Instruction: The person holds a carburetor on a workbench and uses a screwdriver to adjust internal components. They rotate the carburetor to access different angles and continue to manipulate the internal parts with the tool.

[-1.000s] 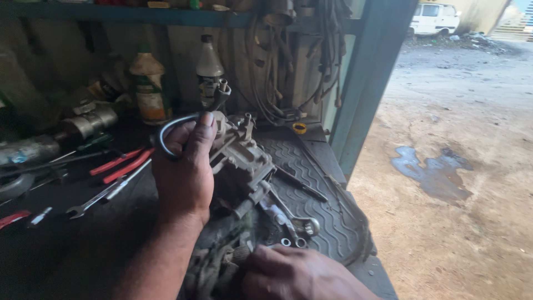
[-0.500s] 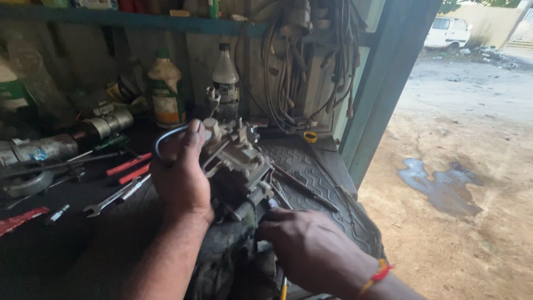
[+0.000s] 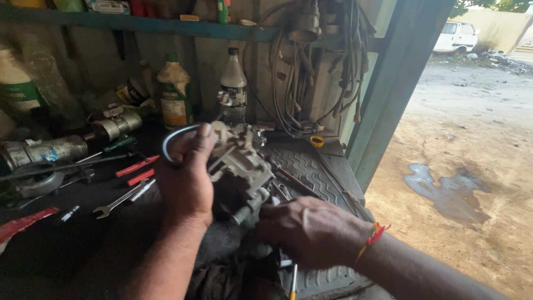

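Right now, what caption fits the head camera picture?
Left hand grips a grimy metal engine part; right hand works below it, over a cluttered bench.

A dark, grimy workbench runs along a stained back wall, with a ribbed rubber mat laid at its right end. Above it a blue-green shelf spans the wall, and a bundle of cables hangs from it. A blue-green door post frames the opening on the right. Beyond it, daylight falls on bare sandy ground with a dark puddle, and a white van stands far off.
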